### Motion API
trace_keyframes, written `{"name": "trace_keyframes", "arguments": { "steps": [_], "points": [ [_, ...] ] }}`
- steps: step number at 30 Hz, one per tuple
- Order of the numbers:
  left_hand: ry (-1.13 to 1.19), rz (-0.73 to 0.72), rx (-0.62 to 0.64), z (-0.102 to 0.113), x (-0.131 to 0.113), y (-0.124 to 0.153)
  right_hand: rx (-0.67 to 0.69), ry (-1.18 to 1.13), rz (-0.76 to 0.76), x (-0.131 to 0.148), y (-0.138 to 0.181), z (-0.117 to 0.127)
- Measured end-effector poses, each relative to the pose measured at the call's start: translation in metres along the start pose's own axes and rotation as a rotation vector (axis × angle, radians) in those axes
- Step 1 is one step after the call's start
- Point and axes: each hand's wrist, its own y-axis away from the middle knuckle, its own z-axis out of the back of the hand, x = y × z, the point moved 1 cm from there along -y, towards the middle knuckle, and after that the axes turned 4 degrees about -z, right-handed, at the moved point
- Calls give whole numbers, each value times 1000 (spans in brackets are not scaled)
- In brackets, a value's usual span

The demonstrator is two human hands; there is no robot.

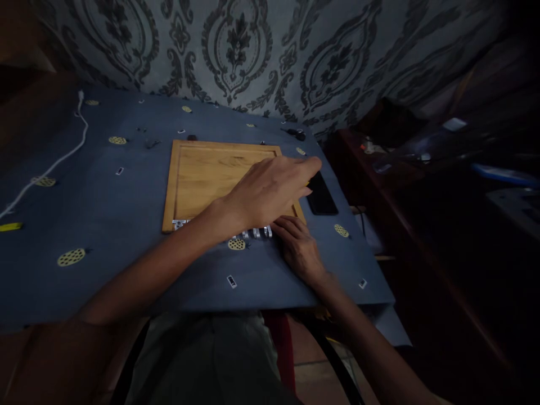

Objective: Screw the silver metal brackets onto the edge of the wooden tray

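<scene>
A framed wooden board (202, 177) lies flat on the blue-covered table. Along its near edge runs a metal hook rail (179, 224) with several silver hooks; my left forearm hides its middle. My left hand (270, 188) reaches across the board to its right side, fingers curled closed. A bit of yellow shows by its fingertips, but most of what it holds is hidden. My right hand (297, 247) rests at the board's near right corner, its fingers closed on the right end of the rail, beside the last hook.
A black phone (323, 194) lies right of the board. A white cable (63, 160) runs along the left, near a yellow object (10, 226). Small metal pieces (152, 144) and a dark item (295, 134) lie behind. A cluttered dark red surface (405, 214) stands at right.
</scene>
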Motion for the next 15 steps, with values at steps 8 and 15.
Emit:
{"name": "trace_keyframes", "arguments": {
  "steps": [8,15],
  "points": [
    [-68,-8,31,0,-1,0,19,14,-12,-1,0,0],
    [-22,-51,-109,-5,6,4,30,13,6,-1,0,2]
  ]
}}
